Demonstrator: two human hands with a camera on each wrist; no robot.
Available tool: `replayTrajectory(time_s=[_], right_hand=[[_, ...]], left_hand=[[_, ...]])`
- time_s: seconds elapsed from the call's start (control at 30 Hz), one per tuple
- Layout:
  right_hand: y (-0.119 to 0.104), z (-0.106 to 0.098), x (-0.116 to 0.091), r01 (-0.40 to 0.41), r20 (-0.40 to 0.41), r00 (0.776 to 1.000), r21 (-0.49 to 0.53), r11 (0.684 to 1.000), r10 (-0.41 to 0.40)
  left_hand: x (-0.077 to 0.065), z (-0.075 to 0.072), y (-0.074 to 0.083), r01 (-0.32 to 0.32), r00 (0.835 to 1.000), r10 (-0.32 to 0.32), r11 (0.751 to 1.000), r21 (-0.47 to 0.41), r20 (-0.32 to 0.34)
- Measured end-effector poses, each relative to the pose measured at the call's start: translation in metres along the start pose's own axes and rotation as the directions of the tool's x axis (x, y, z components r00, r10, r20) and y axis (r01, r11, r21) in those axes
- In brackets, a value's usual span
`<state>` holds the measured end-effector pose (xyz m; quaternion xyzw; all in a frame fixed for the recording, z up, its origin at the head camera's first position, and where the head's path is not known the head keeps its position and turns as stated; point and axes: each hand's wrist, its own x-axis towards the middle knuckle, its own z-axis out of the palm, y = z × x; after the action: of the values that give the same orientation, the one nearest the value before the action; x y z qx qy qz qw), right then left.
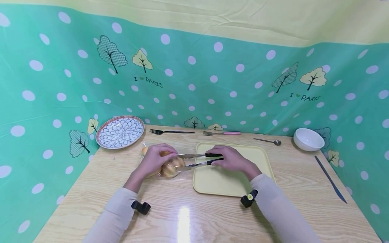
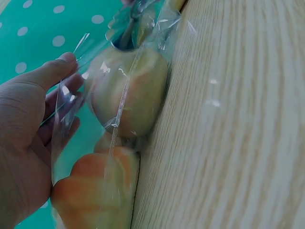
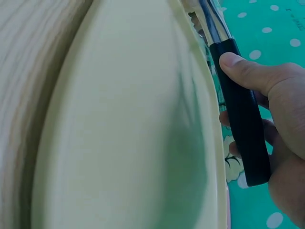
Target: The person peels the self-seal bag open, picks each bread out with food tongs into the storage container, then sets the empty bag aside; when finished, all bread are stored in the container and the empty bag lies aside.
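Observation:
My left hand (image 1: 156, 158) pinches the edge of a clear plastic bag (image 2: 116, 119) between thumb and fingers. Inside the bag are golden-brown bread rolls (image 1: 171, 168); in the left wrist view one roll (image 2: 131, 93) lies beyond another roll (image 2: 95, 191). My right hand (image 1: 230, 160) grips metal tongs by their black handles (image 3: 243, 119), thumb on one side and fingers on the other. The tongs' arms are spread and point left. Their scalloped tips reach into the bag's mouth beside the nearer-right roll. Beneath the right hand lies a pale yellow tray (image 1: 218, 182).
A patterned plate (image 1: 120, 132) leans at the back left. Along the back lie a black fork (image 1: 173, 132), a pink-handled fork (image 1: 223, 133) and a spoon (image 1: 268, 141). A white bowl (image 1: 308, 139) and a knife (image 1: 330, 179) are at the right. A dotted green cloth hangs behind.

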<state>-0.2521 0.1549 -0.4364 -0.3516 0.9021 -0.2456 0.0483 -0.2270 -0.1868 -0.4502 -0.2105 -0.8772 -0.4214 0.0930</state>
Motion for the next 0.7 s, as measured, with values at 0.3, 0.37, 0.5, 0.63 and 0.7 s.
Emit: replayTrajectory(time_s=[0.3, 0.37, 0.5, 0.63, 0.7], right_hand=[[0.013, -0.009, -0.015, -0.027, -0.009, 1.0, 0.104, 0.994, 0.028], [0.017, -0.012, -0.017, -0.012, -0.018, 1.0, 0.097, 0.995, 0.014], [0.021, -0.019, -0.018, 0.014, -0.023, 1.0, 0.073, 0.997, -0.012], [0.023, -0.023, -0.018, 0.019, -0.007, 1.0, 0.042, 0.999, -0.019], [0.024, -0.023, -0.016, 0.015, 0.002, 1.0, 0.039, 0.999, -0.015]], left_hand=[[0.0, 0.0, -0.001, 0.009, 1.0, -0.009, 1.0, -0.01, -0.001], [0.0, 0.0, -0.002, 0.008, 1.0, -0.008, 1.0, -0.011, -0.001], [0.0, 0.0, -0.003, 0.004, 1.0, -0.004, 1.0, -0.01, -0.004], [0.0, 0.0, -0.004, -0.008, 1.0, 0.008, 1.0, -0.01, -0.008], [0.0, 0.0, -0.004, -0.009, 1.0, 0.009, 1.0, -0.01, -0.009]])
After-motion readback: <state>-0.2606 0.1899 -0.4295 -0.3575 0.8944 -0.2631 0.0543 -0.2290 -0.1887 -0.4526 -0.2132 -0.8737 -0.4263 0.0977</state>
